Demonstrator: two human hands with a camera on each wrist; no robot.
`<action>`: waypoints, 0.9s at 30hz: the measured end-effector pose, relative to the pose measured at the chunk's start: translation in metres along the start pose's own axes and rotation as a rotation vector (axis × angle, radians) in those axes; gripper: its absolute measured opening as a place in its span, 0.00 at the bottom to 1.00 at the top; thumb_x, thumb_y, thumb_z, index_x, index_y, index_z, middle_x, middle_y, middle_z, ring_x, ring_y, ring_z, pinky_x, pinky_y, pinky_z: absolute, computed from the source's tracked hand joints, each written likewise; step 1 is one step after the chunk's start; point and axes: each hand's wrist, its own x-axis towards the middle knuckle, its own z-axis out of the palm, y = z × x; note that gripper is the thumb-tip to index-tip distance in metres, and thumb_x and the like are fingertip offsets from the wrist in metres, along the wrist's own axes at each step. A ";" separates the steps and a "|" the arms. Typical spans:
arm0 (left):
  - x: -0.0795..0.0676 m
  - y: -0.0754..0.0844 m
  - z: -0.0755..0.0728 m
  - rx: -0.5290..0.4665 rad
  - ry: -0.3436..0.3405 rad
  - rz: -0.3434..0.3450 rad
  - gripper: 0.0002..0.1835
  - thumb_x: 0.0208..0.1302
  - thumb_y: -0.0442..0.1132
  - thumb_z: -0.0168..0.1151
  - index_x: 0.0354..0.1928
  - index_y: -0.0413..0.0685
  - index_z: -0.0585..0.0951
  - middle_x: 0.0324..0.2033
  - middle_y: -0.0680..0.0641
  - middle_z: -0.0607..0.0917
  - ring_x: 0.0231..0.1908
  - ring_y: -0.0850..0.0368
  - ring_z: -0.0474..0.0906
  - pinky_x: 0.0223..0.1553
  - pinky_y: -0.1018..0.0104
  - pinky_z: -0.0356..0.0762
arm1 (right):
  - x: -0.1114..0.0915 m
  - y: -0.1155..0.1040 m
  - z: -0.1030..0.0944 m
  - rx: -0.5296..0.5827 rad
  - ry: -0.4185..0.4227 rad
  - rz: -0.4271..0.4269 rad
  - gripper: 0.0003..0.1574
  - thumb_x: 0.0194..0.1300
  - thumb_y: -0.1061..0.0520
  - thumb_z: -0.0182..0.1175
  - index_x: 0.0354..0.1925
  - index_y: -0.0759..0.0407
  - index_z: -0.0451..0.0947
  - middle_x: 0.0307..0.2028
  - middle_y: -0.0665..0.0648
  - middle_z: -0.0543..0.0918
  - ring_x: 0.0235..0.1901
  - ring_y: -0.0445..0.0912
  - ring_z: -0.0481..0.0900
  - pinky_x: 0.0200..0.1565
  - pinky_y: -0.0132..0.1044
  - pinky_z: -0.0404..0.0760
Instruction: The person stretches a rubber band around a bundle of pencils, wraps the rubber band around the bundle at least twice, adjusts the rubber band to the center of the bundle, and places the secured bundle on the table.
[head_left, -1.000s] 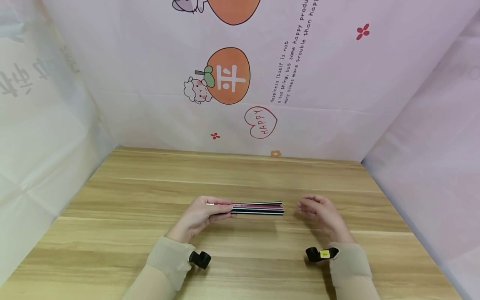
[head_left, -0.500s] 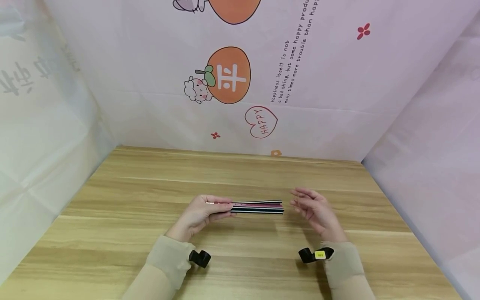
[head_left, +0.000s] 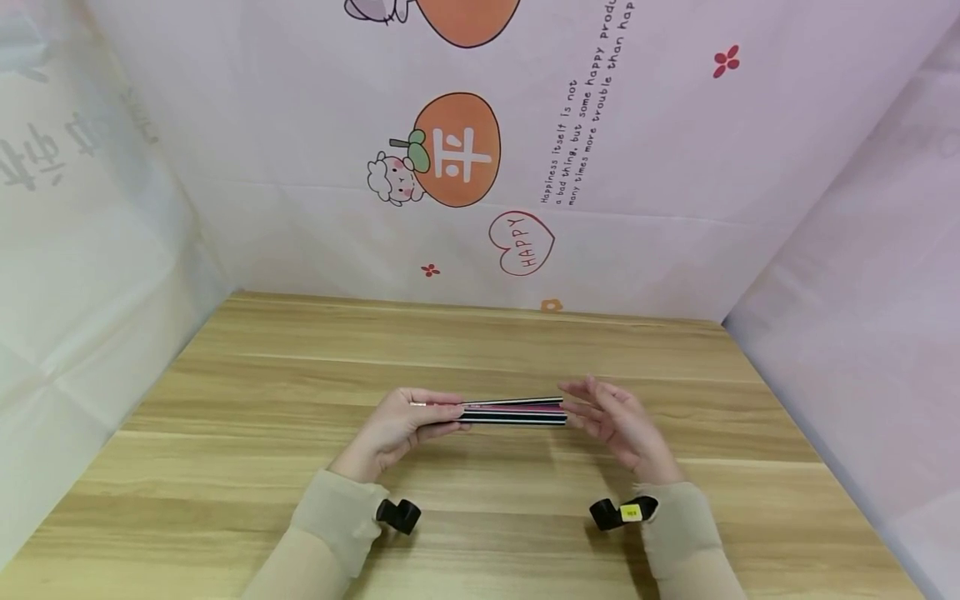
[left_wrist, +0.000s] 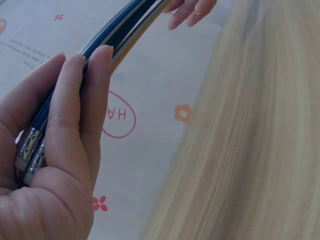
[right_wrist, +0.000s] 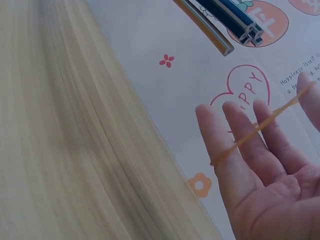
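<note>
My left hand (head_left: 401,429) grips a bundle of pencils (head_left: 513,413) near one end, holding it level above the table. In the left wrist view, metal ferrules and erasers of the pencils (left_wrist: 31,145) show at the palm. Dark blue pencils (right_wrist: 230,17) and one yellow-orange pencil (right_wrist: 212,30) point their unsharpened ends toward my right hand (head_left: 618,425). Around the spread fingers and thumb of that right hand, an orange rubber band (right_wrist: 257,127) is stretched. Those fingertips are beside the free end of the bundle; contact cannot be told.
A wood-grain table (head_left: 480,517) lies under both hands. White printed cloth (head_left: 300,242) rises behind it and along both sides. Each wrist wears a beige band (head_left: 341,517) with a small black camera (head_left: 397,516).
My right hand has moved left toward the free end of the pencils, and its fingers have spread with the rubber band. The left hand and bundle have hardly moved.
</note>
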 end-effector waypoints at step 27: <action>0.003 -0.004 0.003 0.002 0.005 0.008 0.25 0.55 0.26 0.64 0.53 0.19 0.70 0.43 0.33 0.82 0.40 0.44 0.83 0.47 0.65 0.81 | 0.004 0.006 0.034 0.048 -0.231 -0.058 0.18 0.71 0.61 0.46 0.55 0.69 0.71 0.54 0.60 0.77 0.52 0.50 0.76 0.54 0.64 0.71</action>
